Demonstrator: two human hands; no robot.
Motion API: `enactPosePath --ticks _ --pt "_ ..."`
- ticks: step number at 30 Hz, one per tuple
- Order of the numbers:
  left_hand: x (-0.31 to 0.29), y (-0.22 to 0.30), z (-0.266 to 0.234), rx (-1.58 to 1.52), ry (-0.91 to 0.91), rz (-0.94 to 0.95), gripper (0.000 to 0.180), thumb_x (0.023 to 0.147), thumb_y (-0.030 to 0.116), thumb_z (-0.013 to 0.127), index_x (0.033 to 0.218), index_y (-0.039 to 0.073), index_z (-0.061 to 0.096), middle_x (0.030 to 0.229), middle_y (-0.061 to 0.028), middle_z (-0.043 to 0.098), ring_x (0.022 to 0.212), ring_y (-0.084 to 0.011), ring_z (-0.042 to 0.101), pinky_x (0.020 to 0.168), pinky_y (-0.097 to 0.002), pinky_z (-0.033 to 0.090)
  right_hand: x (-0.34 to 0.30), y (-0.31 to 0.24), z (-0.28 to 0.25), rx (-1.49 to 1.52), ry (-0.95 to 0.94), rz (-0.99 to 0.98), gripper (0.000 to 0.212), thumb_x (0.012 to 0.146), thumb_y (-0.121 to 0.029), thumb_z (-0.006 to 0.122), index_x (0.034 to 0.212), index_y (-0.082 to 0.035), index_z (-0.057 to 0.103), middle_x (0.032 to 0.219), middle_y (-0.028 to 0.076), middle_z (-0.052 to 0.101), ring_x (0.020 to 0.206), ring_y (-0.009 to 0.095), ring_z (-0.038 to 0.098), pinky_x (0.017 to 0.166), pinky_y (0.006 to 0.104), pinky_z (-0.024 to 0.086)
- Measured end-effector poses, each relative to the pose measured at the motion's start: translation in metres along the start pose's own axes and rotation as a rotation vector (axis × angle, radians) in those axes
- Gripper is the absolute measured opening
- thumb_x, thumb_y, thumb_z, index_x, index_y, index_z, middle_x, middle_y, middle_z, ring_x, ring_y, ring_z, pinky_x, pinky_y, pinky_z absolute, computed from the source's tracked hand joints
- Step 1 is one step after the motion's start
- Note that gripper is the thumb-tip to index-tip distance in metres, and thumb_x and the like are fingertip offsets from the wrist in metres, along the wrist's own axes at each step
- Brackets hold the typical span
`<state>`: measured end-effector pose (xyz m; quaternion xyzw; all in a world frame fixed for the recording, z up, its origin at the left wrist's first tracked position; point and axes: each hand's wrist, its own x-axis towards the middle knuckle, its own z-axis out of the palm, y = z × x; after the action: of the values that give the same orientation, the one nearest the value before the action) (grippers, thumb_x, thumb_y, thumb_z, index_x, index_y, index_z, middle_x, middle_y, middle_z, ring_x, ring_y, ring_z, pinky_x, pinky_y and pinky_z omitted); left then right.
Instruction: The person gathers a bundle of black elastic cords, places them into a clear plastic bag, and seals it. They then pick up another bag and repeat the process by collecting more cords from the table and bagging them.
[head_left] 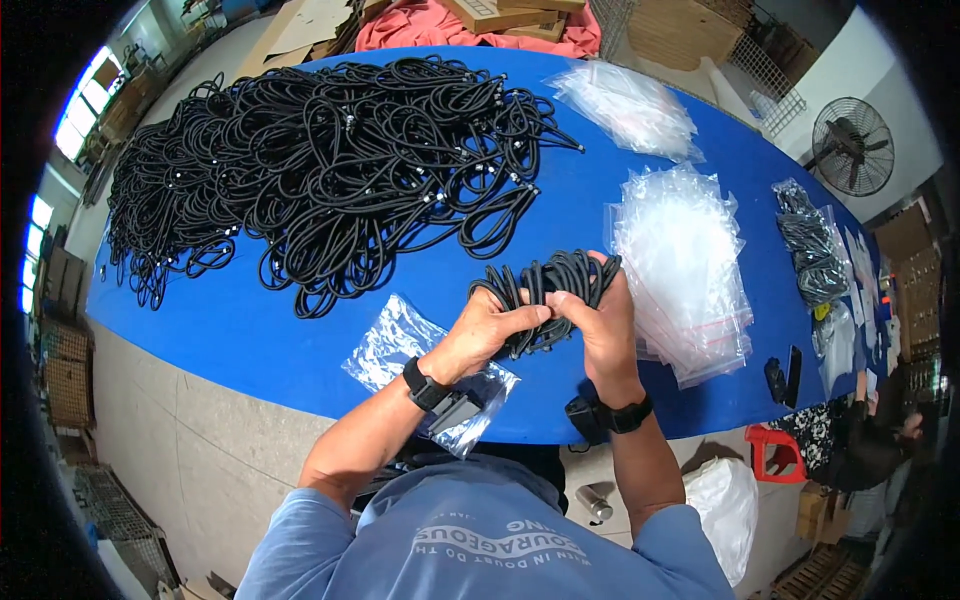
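Both my hands grip one bundle of black elastic cords (540,285) above the near edge of the blue table. My left hand (480,328) closes round its left end, thumb pointing inward. Round the right end wraps my right hand (607,315), its thumb pressed on the coils near the middle. Under my left wrist lies a clear plastic bag (395,345), partly hidden by the forearm. Beyond my hands, a large heap of looped black cords (330,160) with small silvery ends spreads over the table's left side.
Right of my hands lies a stack of clear zip bags (680,265), with another bag pile (635,105) farther back. Packed cords in bags (810,250) sit at the right edge. A fan (852,145) stands beyond. Another person (875,440) is at the far right, near a red stool (775,453).
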<state>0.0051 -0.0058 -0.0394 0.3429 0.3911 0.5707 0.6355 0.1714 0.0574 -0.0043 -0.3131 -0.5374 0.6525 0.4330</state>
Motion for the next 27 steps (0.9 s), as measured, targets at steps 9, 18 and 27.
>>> enactPosePath --ticks 9,18,27 --pt "-0.002 0.002 -0.005 0.041 -0.100 0.010 0.028 0.099 0.015 0.066 0.122 -0.001 0.067 0.109 -0.0026 0.069 0.099 -0.0111 0.062 0.090 -0.0289 0.050 0.003 -0.005 0.003 0.009 0.001 0.016 0.043 0.089 0.004 0.063 0.131 0.005 0.049 0.105 0.005 0.065 0.096 0.012 0.064 0.090 0.0287 0.051" --pt "0.000 0.004 -0.014 0.370 -0.287 -0.147 0.052 0.107 0.044 0.051 0.130 -0.001 0.060 0.113 -0.0008 0.063 0.101 -0.0101 0.056 0.090 -0.0279 0.048 0.007 0.000 -0.010 -0.101 -0.087 0.094 0.054 0.088 0.005 0.066 0.138 0.005 0.046 0.117 0.007 0.065 0.104 0.014 0.064 0.095 0.0294 0.050" --pt "0.003 0.011 -0.013 0.564 -0.344 -0.376 0.080 0.102 0.071 0.036 0.119 -0.002 0.066 0.105 -0.0060 0.062 0.095 -0.0135 0.053 0.085 -0.0295 0.046 0.007 0.010 -0.024 -0.021 -0.197 0.086 0.078 0.079 0.006 0.077 0.146 0.005 0.037 0.132 0.011 0.059 0.121 0.016 0.058 0.103 0.0328 0.047"
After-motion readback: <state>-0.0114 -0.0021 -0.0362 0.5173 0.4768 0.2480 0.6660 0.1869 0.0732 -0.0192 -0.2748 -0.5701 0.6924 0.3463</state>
